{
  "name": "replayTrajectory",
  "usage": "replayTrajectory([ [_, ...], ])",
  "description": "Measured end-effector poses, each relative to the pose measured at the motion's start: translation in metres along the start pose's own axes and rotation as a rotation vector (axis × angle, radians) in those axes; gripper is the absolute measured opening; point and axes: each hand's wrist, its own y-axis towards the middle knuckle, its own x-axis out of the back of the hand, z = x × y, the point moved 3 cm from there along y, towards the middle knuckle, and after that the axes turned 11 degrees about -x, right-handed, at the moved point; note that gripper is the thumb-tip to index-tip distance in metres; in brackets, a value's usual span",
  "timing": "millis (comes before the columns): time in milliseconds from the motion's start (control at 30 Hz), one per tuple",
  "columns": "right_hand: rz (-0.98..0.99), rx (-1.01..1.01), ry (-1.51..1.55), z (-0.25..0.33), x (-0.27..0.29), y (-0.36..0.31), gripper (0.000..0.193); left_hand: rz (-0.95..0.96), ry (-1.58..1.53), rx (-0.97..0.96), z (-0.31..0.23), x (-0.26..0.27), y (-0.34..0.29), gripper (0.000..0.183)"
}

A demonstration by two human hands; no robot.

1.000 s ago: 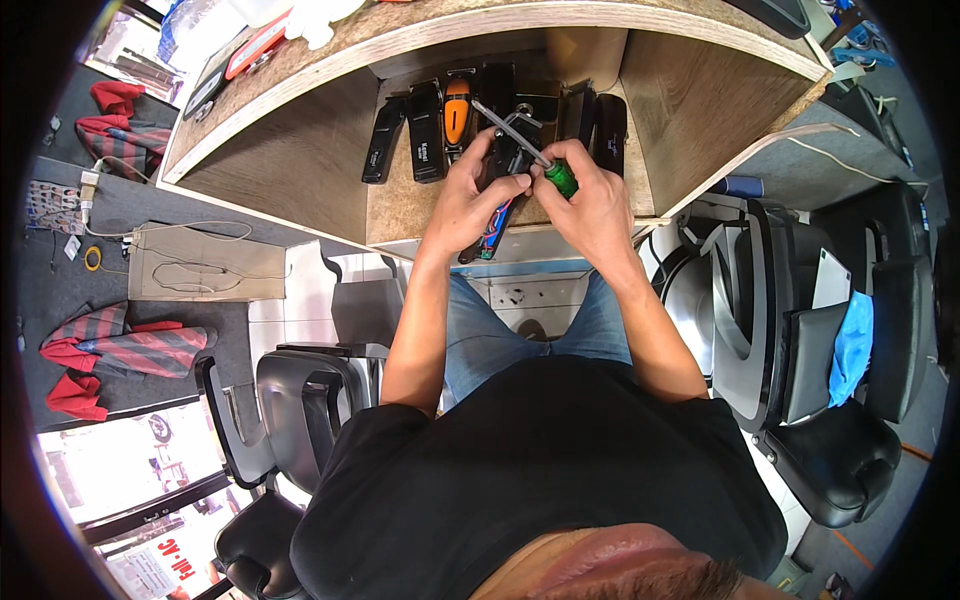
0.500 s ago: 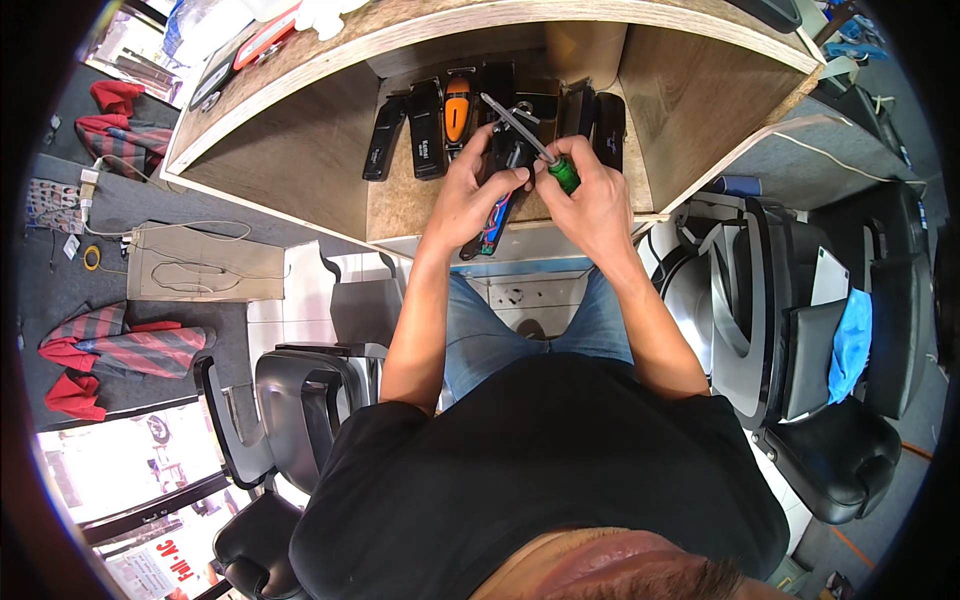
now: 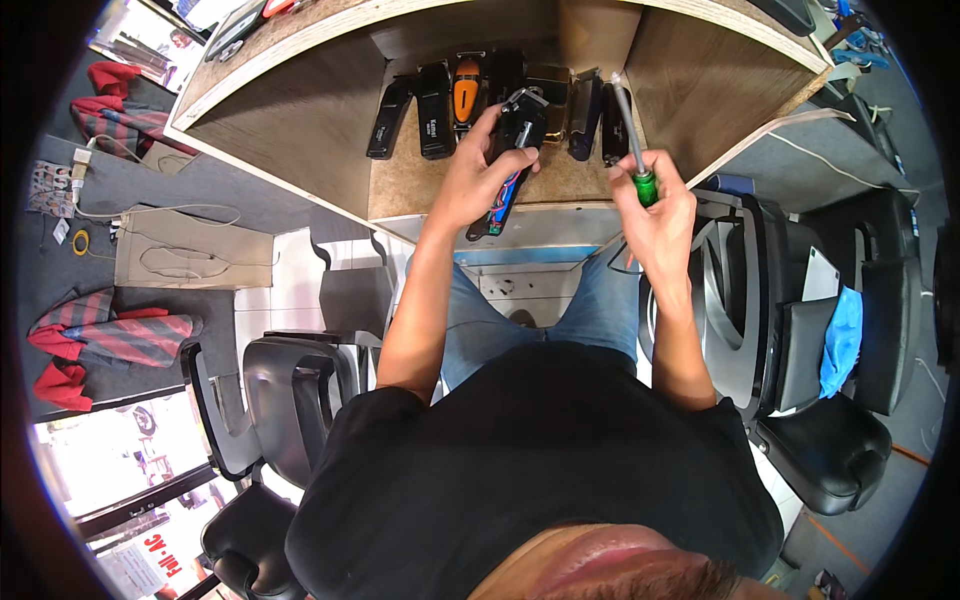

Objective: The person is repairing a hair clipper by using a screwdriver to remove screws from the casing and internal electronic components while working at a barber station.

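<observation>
My left hand (image 3: 474,182) is closed around a black hair clipper (image 3: 527,118), its metal blade end pointing away from me. Along the clipper's lower part, a blue and red inner section (image 3: 503,202) shows. In my right hand (image 3: 656,212) is a screwdriver with a green handle (image 3: 645,187), its metal shaft pointing up and away. The shaft is apart from the clipper, to its right. Beyond my hands, an orange-and-black clipper (image 3: 466,92) stands in a row between a black clipper (image 3: 434,115) and other dark ones.
The row sits inside a wooden cubby (image 3: 400,190) with side walls and a top board. Black salon chairs (image 3: 290,400) stand left and right of me. A blue cloth (image 3: 842,340) hangs on the right chair. Checked cloth (image 3: 120,335) and cables lie at the left.
My right hand has drawn the screwdriver away from the clipper, to the right, and its shaft now points more upright. My left hand keeps hold of the clipper, nearly in the same place.
</observation>
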Motion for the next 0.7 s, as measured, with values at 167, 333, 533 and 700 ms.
replayTrajectory([
  [167, 0.025, -0.010, -0.207, -0.016, -0.001, -0.005, 0.015, -0.019, -0.008, 0.009, -0.002, 0.000, -0.001, 0.049],
  [333, -0.038, 0.095, -0.410, -0.007, -0.007, -0.004, 0.018, -0.036, -0.013, 0.019, -0.006, 0.000, 0.000, 0.049],
  [533, -0.081, 0.140, -0.407, -0.005, -0.012, 0.003, 0.019, -0.054, 0.032, 0.026, -0.006, 0.001, -0.001, 0.048],
  [700, -0.052, 0.029, -0.203, -0.007, -0.006, 0.004, 0.021, -0.039, 0.036, 0.015, -0.006, 0.002, -0.001, 0.049],
])
